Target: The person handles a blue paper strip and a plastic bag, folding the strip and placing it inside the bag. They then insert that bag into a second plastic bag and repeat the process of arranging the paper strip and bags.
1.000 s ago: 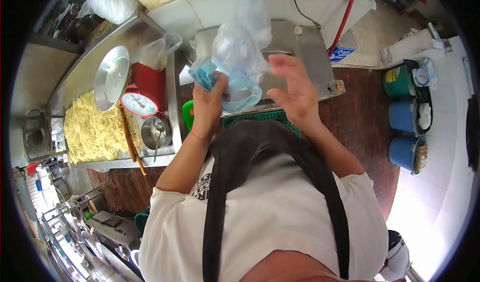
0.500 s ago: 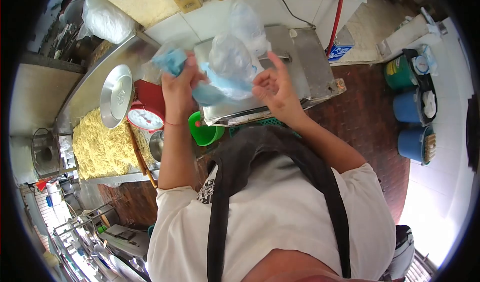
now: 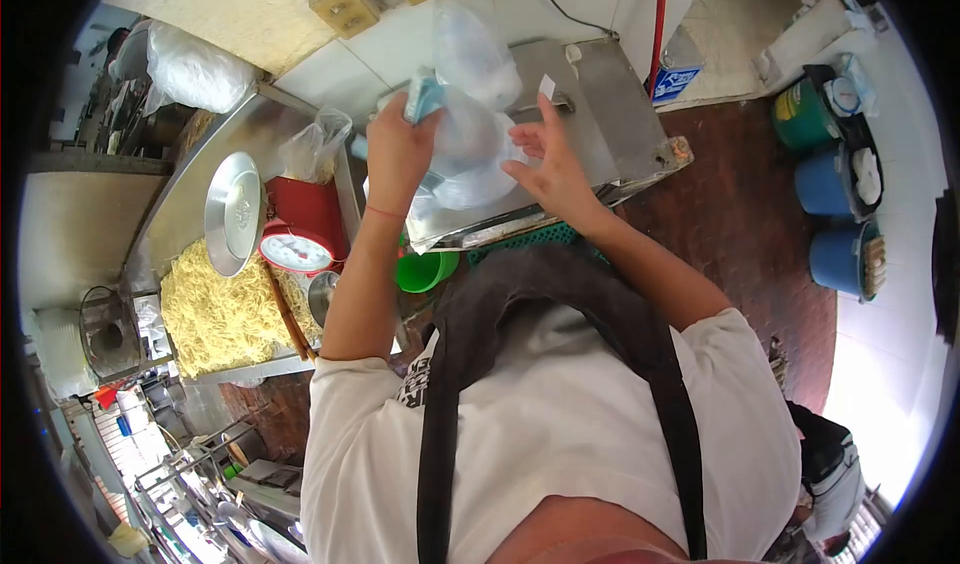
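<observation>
My left hand (image 3: 400, 149) is closed around a crumpled light-blue piece of plastic (image 3: 425, 96) above the steel counter (image 3: 605, 129). Beside it, a clear plastic bag with pale contents (image 3: 468, 154) lies between my hands. Behind that bag is a second clear bag (image 3: 475, 59), and I cannot make out what is in it. My right hand (image 3: 552, 169) hovers at the right side of the nearer bag, fingers apart. At its raised index fingertip shows a small white piece like a sticker (image 3: 546, 86).
To the left, yellow noodles (image 3: 220, 314) lie heaped near a red scale (image 3: 305, 214) with a metal pan (image 3: 235, 209). A green bucket (image 3: 425, 271) stands below the counter edge. Blue bins (image 3: 835, 259) line the right wall. Another person (image 3: 830, 474) is at lower right.
My left hand has moved up and right with the light-blue plastic. A white piece now shows at my right index fingertip. The view has shifted slightly, and another person shows more at lower right.
</observation>
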Available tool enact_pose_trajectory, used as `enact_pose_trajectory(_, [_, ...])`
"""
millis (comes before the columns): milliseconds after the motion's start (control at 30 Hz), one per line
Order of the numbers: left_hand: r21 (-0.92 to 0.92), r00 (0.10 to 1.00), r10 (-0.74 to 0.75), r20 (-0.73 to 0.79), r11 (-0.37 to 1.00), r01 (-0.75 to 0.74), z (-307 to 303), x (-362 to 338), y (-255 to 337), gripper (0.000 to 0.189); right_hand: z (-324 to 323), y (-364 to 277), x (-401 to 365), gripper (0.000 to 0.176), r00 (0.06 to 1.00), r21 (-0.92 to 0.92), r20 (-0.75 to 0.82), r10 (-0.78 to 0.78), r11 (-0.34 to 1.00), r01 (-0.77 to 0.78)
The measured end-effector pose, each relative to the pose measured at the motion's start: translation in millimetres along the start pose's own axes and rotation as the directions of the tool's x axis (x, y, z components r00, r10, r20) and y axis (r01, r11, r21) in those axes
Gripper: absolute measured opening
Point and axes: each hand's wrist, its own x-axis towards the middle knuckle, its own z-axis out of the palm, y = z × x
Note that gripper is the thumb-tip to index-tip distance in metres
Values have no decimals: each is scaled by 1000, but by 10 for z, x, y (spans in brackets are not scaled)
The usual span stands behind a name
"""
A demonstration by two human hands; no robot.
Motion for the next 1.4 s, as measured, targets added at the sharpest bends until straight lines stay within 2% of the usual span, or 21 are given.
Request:
enact_pose_trajectory(33, [-107, 991, -136, 22, 985, 137, -40, -27, 50, 24, 25, 37, 15, 103, 1000, -9, 8, 8, 1000, -8])
enact_pose_trajectory(100, [-303, 917, -385, 103, 866, 398, -134, -33, 168, 24, 74, 115, 70, 103, 1000, -28, 24, 18, 999, -18])
enact_pose_trajectory(200, [-516, 943, -331, 13, 806, 290, -98, -193, 118, 16, 124, 187, 132, 102, 999, -39, 12, -35, 999, 35])
enact_pose_trajectory(233, [-580, 948, -317, -21, 777, 247, -77, -242, 78, 14, 133, 192, 160, 100, 1000, -14, 15, -2, 1000, 2])
enact_pose_trajectory(300, [-522, 969, -243, -51, 833, 181, -58, -357, -58, 13, 146, 195, 194, 97, 997, 34, 30, 70, 997, -71])
enact_pose_trajectory(433, [-392, 981, -128, -144, 918, 63, -161, -308, -242, 15, 141, 188, 265, 91, 1000, 40, -2, 23, 999, -23])
enact_pose_trajectory(467, [-306, 984, -136, -119, 947, 94, -198, -275, -316, 20, 141, 179, 282, 89, 1000, 55, -23, -13, 998, 15])
enact_pose_trajectory(567, [-363, 994, -94, -58, 930, 67, -263, -208, 132, 25, 77, 59, 335, 84, 998, 83, -46, -47, 995, 51])
enact_pose_trajectory(667, [-144, 970, 236, -61, 959, -242, -27, -121, -56, 30, 64, 45, 310, 71, 993, 126, -77, -91, 987, 100])
enact_pose_trajectory(700, [-213, 992, 107, -74, 970, -120, 36, -157, -103, 30, 61, 49, 309, 65, 989, 141, -94, -115, 982, 128])
enact_pose_trajectory(767, [-349, 986, -152, -69, 929, 119, 160, -207, -181, 29, 55, 0, 275, 48, 996, 309, -91, 6, 951, 22])
enact_pose_trajectory(800, [-327, 987, -137, -84, 939, 103, 195, -232, -190, 27, 43, -32, 251, 40, 994, 390, -82, 70, 920, -32])
enact_pose_trajectory(900, [-356, 987, -111, -116, 932, 64, 246, -303, -208, 25, -117, -326, 286, 17, 945, 540, 73, 319, 784, -306])
enact_pose_trajectory(1000, [-390, 973, -207, -104, 908, 152, 261, -249, -353, 24, -204, -390, 333, 16, 890, 493, 215, 402, 742, -454])
enact_pose_trajectory(1100, [-387, 978, -175, -113, 915, 119, 254, -252, -310, 22, -137, -373, 356, 16, 840, 452, 199, 505, 713, -536])
enact_pose_trajectory(1200, [-369, 977, -164, -136, 924, 103, 274, -269, -318, 19, -49, -307, 356, 20, 830, 488, 209, 517, 681, -546])
enact_pose_trajectory(1300, [-371, 978, -145, -150, 925, 81, 293, -272, -339, 16, 5, -85, 355, 26, 840, 526, 281, 465, 658, -539])
enact_pose_trajectory(1400, [-349, 976, -135, -170, 935, 69, 293, -276, -333, 14, -4, 27, 356, 26, 871, 529, 273, 409, 692, -491])
